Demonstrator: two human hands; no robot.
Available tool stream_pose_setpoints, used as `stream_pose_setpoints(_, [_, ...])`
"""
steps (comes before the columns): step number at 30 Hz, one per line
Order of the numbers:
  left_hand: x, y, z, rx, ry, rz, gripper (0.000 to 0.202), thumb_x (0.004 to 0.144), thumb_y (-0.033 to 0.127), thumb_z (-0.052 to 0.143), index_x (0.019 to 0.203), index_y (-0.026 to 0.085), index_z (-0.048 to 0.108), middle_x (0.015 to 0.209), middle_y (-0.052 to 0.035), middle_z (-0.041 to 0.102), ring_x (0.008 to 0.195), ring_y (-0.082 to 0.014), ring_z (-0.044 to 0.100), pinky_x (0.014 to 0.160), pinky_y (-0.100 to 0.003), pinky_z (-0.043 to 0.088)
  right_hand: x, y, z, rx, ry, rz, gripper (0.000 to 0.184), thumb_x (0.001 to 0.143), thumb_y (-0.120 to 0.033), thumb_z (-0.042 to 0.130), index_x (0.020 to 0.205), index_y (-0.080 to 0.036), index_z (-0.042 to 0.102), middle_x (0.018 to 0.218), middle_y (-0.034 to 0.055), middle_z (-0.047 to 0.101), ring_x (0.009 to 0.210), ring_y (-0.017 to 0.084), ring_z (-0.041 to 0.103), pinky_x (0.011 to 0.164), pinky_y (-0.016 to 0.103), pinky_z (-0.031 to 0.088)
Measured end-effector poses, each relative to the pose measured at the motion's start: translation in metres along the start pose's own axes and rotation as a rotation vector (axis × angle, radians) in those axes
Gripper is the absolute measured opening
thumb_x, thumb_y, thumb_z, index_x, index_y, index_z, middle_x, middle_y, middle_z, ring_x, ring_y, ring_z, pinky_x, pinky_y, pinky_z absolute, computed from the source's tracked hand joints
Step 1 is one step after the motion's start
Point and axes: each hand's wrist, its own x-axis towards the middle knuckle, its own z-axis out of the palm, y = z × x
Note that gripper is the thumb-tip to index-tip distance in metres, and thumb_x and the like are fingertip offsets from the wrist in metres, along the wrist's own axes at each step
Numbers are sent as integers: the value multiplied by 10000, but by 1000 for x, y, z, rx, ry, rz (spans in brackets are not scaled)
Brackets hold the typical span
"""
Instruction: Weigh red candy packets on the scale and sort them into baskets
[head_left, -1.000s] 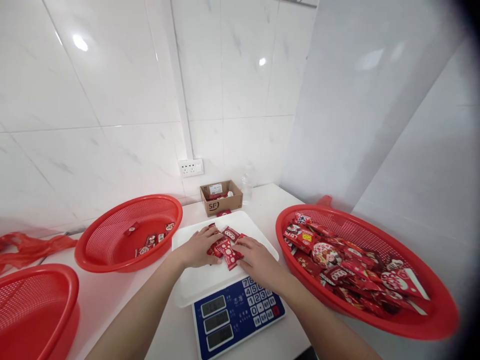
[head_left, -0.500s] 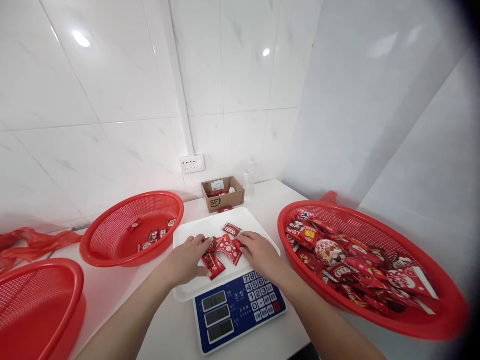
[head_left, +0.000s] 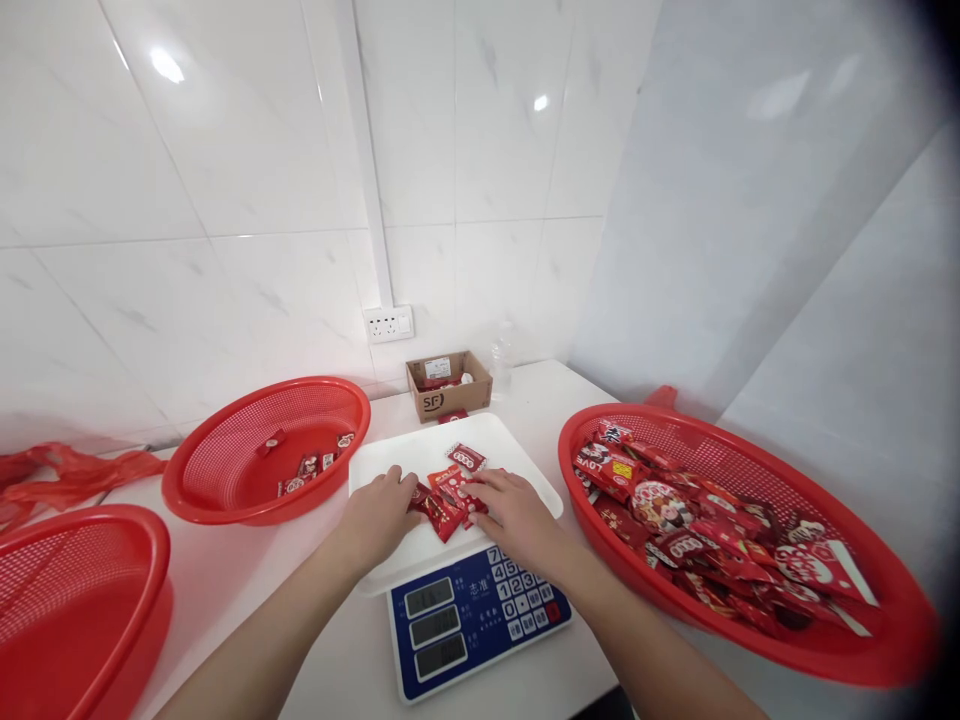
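Red wrapped packets [head_left: 444,514] lie in a loose heap on the white pan [head_left: 412,440] of a scale [head_left: 484,622], between two bare hands. The left hand [head_left: 377,515] meets the heap's left edge with curled fingers, the right hand [head_left: 519,512] its right edge; whether either is gripping a packet, I cannot tell. Another packet [head_left: 466,458] (white-lettered) lies just beyond. On the surface [head_left: 337,650] to the right, a red basket [head_left: 697,445] holds many more.

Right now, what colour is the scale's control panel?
The control panel is blue, with white keys and one red key; best in the head view.
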Motion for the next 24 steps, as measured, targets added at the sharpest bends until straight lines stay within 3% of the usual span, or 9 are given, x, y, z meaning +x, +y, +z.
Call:
stream_pose_setpoints(5, [-3, 5, 3, -62, 6, -30, 205, 880, 327, 434, 983, 177, 528, 951, -79, 562, 831, -248, 617, 629, -331, 448, 1, -4, -3, -77, -15, 73, 347, 840, -235, 506, 1176, -237, 592, 1242, 86, 570, 1151, 264, 491, 947, 446, 378])
stream_pose_setpoints(9, [-6, 10, 4, -152, 18, 8, 238, 884, 325, 443, 1083, 203, 492, 1018, -59, 546, 866, -203, 617, 672, -293, 448, 1, -7, -2, -118, -27, 99, 363, 842, -240, 502, 1197, -251, 576, 1260, 88, 556, 1151, 279, 486, 910, 448, 395])
stream_pose_setpoints(13, [-6, 14, 9, -229, 26, 31, 338, 862, 354, 479, 1172, 221, 456, 1069, -73, 528, 894, -219, 615, 670, -294, 444, -1, -8, -1, -84, -37, 63, 365, 845, -215, 491, 1199, -252, 577, 1269, 80, 554, 1161, 262, 483, 943, 436, 382])
stream_pose_setpoints(20, [-5, 17, 11, -176, 0, 2, 303, 854, 399, 479, 1098, 219, 483, 979, -66, 599, 864, -244, 625, 639, -306, 439, -4, -8, -8, -38, -68, 6, 410, 834, -137, 461, 1219, -228, 570, 1281, 68, 555, 1181, 243, 473, 975, 412, 372])
stream_pose_setpoints(24, [-6, 11, 10, -157, 19, -47, 286, 867, 420, 442, 1066, 218, 486, 964, -67, 609, 836, -246, 628, 614, -308, 435, -1, -2, -10, -65, -59, 46, 414, 834, -137, 451, 1220, -224, 571, 1242, 76, 579, 1140, 244, 500, 945, 411, 396])
